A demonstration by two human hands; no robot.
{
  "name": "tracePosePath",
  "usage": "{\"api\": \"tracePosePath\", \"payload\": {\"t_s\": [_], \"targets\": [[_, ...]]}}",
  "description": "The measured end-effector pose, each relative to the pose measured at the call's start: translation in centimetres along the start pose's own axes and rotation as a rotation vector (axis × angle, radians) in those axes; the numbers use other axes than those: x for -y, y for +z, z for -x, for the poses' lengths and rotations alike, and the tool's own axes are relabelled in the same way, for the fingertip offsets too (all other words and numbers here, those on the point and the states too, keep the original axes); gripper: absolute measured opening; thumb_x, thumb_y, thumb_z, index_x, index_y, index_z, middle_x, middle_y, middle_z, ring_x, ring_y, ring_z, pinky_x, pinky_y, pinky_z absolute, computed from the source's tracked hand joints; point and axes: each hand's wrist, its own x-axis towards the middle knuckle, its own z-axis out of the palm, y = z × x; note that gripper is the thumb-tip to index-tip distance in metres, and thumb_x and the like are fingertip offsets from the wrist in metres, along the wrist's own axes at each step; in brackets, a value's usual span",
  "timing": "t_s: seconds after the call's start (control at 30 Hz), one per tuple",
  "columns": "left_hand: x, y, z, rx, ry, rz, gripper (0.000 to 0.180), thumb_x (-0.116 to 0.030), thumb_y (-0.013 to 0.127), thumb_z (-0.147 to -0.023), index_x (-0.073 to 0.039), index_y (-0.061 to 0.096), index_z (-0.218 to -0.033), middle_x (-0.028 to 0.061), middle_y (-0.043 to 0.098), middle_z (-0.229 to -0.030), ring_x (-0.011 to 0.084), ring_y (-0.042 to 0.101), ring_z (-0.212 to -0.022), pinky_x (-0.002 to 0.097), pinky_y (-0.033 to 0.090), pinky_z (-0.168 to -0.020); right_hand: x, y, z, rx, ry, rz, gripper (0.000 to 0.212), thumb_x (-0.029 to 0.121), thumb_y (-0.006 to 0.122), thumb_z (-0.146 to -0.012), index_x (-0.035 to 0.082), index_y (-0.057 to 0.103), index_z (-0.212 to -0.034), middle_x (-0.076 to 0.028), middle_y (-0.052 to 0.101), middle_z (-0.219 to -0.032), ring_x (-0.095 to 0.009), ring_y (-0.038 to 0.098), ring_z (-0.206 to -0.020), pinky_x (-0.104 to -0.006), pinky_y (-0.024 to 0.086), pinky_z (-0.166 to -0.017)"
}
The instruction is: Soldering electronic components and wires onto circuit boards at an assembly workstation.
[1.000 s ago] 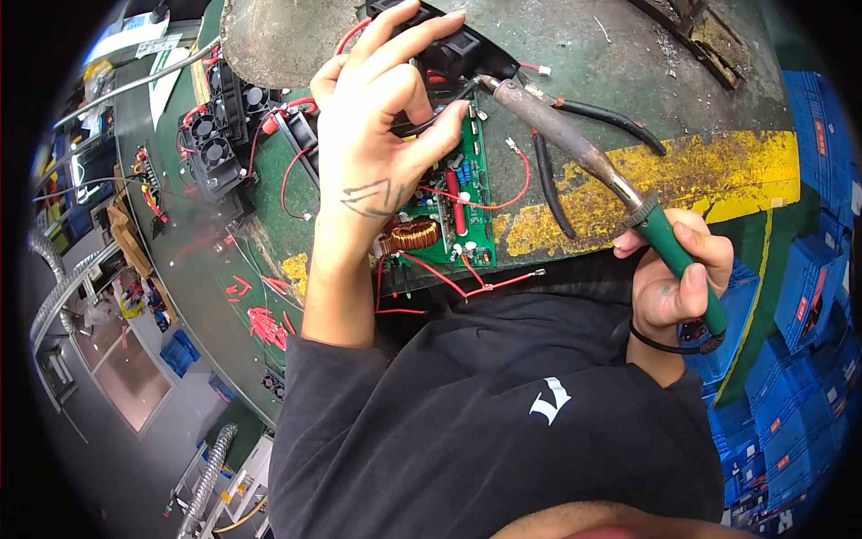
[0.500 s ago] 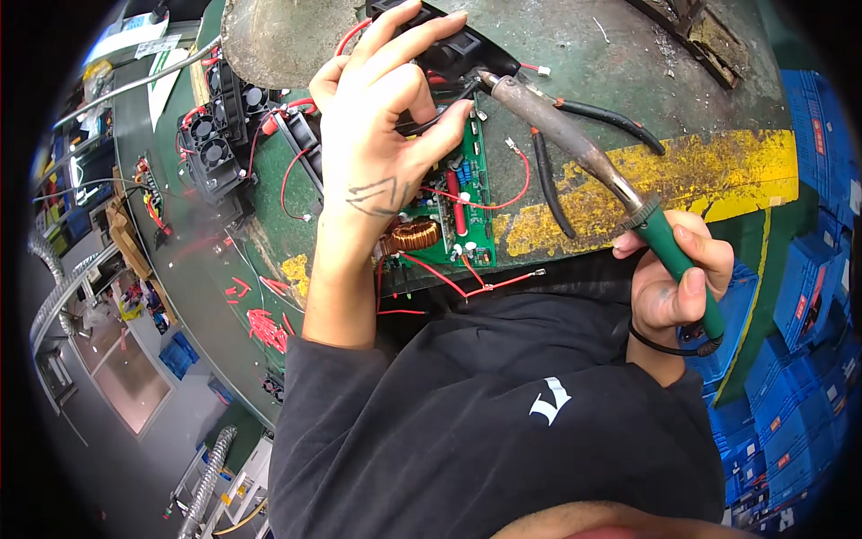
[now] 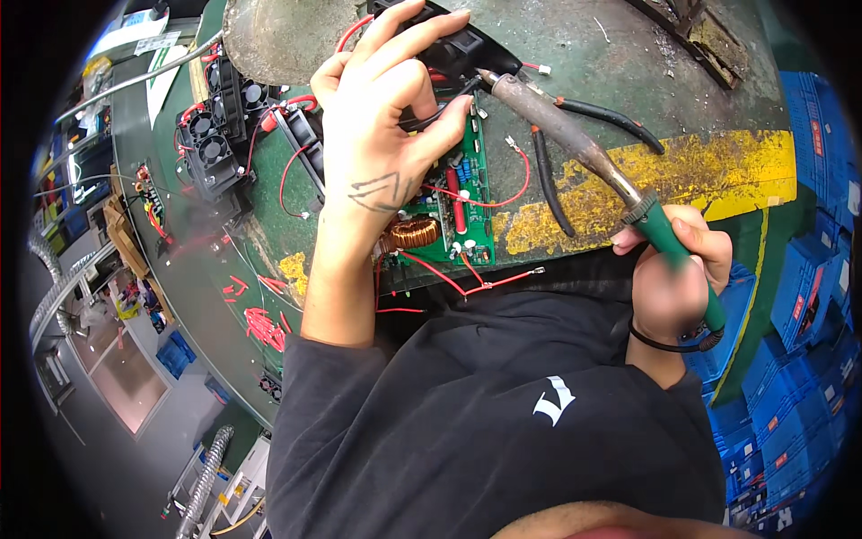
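My right hand is closed round the green handle of a soldering iron. Its shaft slants up and left, and the tip meets, or nearly meets, the end of a thin black wire beside a black plastic fan housing. With thumb and forefinger, my left hand pinches that wire, while its other fingers reach over the housing. Below lies a green circuit board carrying a copper coil and red leads, partly covered by my left hand. Whether the tip touches metal is too small to tell.
Black-handled pliers lie right of the board. Black fans and short red tubing pieces are at the left. A worn metal plate sits at the far edge; blue crates are stacked to the right.
Almost nothing differs. The soldering iron and my right hand have shifted very slightly; my left hand keeps its pinch at the same place.
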Motion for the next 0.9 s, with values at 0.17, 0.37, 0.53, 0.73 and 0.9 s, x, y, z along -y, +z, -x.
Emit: {"api": "tracePosePath", "payload": {"t_s": [0.17,0.37,0.53,0.73,0.9], "targets": [[0.1,0.0,-0.2,-0.016,0.031,0.004,0.037,-0.006,0.082,-0.069,-0.011,0.046,-0.067,0.0156,0.072,-0.128,0.0376,0.057,-0.132,0.0447,0.036,-0.105,0.3,0.1,-0.2,0.000,0.000,0.019,0.029,0.013,0.043,-0.095,-0.004,0.053,-0.116,-0.029,0.063,-0.096,-0.030,0.068,-0.068,-0.0404,0.062,-0.062],[0.0,-0.1,0.0,0.006,-0.002,0.005,0.037,-0.006,0.082,-0.069,-0.012,0.046,-0.067,0.0150,0.072,-0.129,0.0364,0.057,-0.133,0.0447,0.035,-0.106,0.6,0.3,-0.2,0.013,0.008,0.049,0.029,0.013,0.045,-0.094,-0.004,0.053,-0.116,-0.027,0.063,-0.097,-0.029,0.068,-0.070,-0.0403,0.062,-0.064],[0.0,-0.1,0.0,0.002,0.001,0.006,0.037,-0.006,0.082,-0.070,-0.011,0.045,-0.067,0.0142,0.072,-0.129,0.0358,0.057,-0.134,0.0447,0.035,-0.106,1.0,0.3,-0.2,0.049,0.021,0.082,0.028,0.012,0.045,-0.094,-0.002,0.053,-0.117,-0.026,0.063,-0.099,-0.028,0.068,-0.073,-0.0406,0.062,-0.068],[0.2,0.0,0.1,-0.010,0.016,0.006,0.037,-0.006,0.081,-0.070,-0.011,0.045,-0.067,0.0137,0.072,-0.129,0.0357,0.057,-0.133,0.0440,0.035,-0.105,1.5,0.4,-0.3,0.078,0.054,0.123,0.026,0.013,0.046,-0.097,0.000,0.052,-0.118,-0.025,0.062,-0.100,-0.028,0.069,-0.076,-0.0410,0.061,-0.072],[-0.2,-0.2,0.3,0.004,-0.018,0.005,0.037,-0.006,0.081,-0.069,-0.012,0.044,-0.067,0.0132,0.072,-0.128,0.0344,0.058,-0.133,0.0426,0.034,-0.104,1.9,0.4,-0.2,0.117,0.042,0.198,0.024,0.016,0.048,-0.100,0.001,0.052,-0.118,-0.024,0.062,-0.101,-0.028,0.069,-0.078,-0.0398,0.061,-0.073]]}}
